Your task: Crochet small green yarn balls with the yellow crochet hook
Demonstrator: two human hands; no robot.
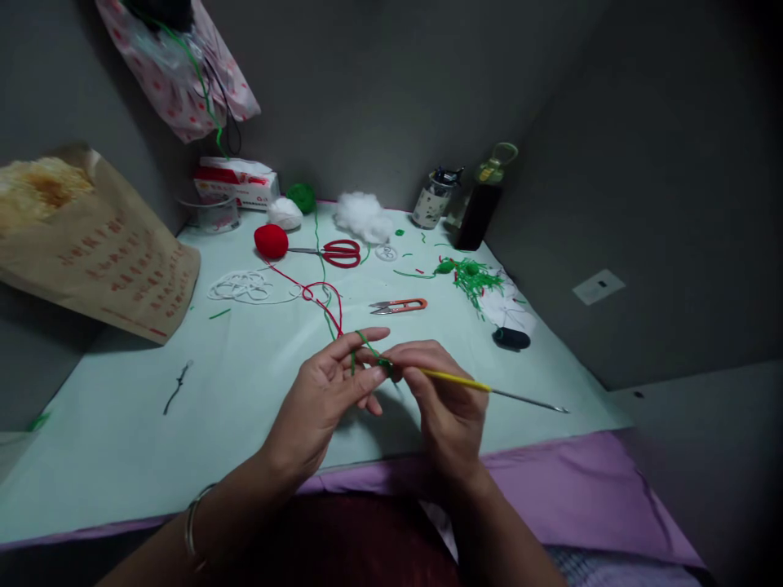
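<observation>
Pinched in my left hand [330, 379] is a small piece of green crochet [385, 364], with green yarn looped over the raised index finger. My right hand [445, 399] grips a crochet hook [456, 378] by its yellow handle. The hook's bare metal end points to the right, while its other end meets the green piece, mostly hidden by my fingers. Both hands nearly touch above the table's front part. Just beyond them lie orange thread snips [400, 306]. Red yarn trails from a red ball [271, 242] towards my left hand.
Red-handled scissors [341, 253], white stuffing [362, 216] and a green yarn ball [301, 197] lie at the back. Green scraps [477, 281] and a dark bottle [481, 204] are at right. A paper bag [122, 253] leans in from the left.
</observation>
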